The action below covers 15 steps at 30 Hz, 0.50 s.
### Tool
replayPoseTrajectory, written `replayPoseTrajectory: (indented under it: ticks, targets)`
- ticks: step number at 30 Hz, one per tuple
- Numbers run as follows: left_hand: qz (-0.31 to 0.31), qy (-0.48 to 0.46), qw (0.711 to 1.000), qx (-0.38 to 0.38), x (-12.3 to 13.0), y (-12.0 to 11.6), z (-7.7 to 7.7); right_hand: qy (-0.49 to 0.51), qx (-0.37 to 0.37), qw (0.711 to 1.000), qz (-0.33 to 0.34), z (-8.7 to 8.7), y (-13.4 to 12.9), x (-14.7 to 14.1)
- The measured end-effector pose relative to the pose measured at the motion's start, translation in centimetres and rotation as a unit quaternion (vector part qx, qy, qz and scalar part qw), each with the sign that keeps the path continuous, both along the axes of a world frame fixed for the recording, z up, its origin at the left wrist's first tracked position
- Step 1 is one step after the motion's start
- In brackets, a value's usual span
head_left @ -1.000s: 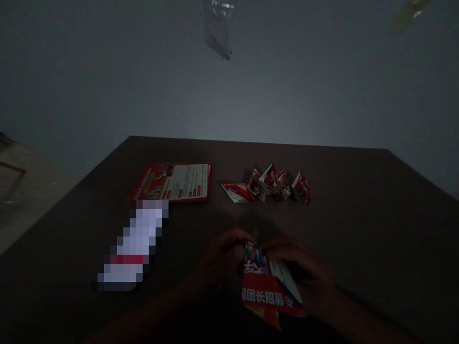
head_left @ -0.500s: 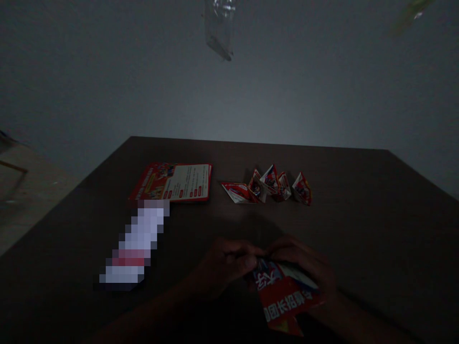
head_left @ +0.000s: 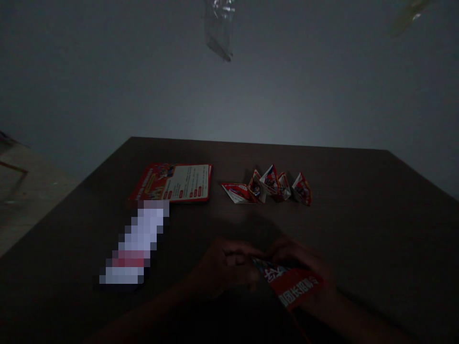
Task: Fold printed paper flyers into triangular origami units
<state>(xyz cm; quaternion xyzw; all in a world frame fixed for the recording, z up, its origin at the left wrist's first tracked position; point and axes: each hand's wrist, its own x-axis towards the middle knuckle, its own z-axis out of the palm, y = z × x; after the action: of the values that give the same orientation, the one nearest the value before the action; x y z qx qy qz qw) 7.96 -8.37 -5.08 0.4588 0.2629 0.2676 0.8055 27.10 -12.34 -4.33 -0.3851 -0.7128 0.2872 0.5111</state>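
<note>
Near the table's front edge, my right hand (head_left: 308,267) is closed on a folded red paper (head_left: 296,289) with white lettering. My left hand (head_left: 229,267) has its fingers bent at the upper left corner of that paper, and its fingertips meet my right hand's there. Shadow hides part of the left fingers. Beyond my hands, several folded red and white paper pieces (head_left: 270,180) stand in a row. A stack of red and white leaflets (head_left: 190,182) lies to their left.
A blurred-out, bright long object (head_left: 138,239) lies on the dark table (head_left: 322,160) at the left, just below the leaflets. Behind the table is a pale wall with a clear plastic piece (head_left: 219,31) on it.
The red paper has tilted and narrowed in my hands, and its lower flap has swung. My left fingers have shifted slightly and curled lower. The things on the table have stayed put.
</note>
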Motion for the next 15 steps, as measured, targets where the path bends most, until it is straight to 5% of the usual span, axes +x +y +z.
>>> replayPoseTrajectory:
  ticks: [9,15]
  targets:
    - [-0.011,0.056,0.997,0.06,-0.19,0.07,0.52,-0.011,-0.009,1.0,0.0,-0.04,-0.14,0.14]
    - [-0.03,0.073,0.996,0.03,-0.12,-0.1,0.62,0.002,-0.018,1.0,-0.003,-0.31,-0.01,0.09]
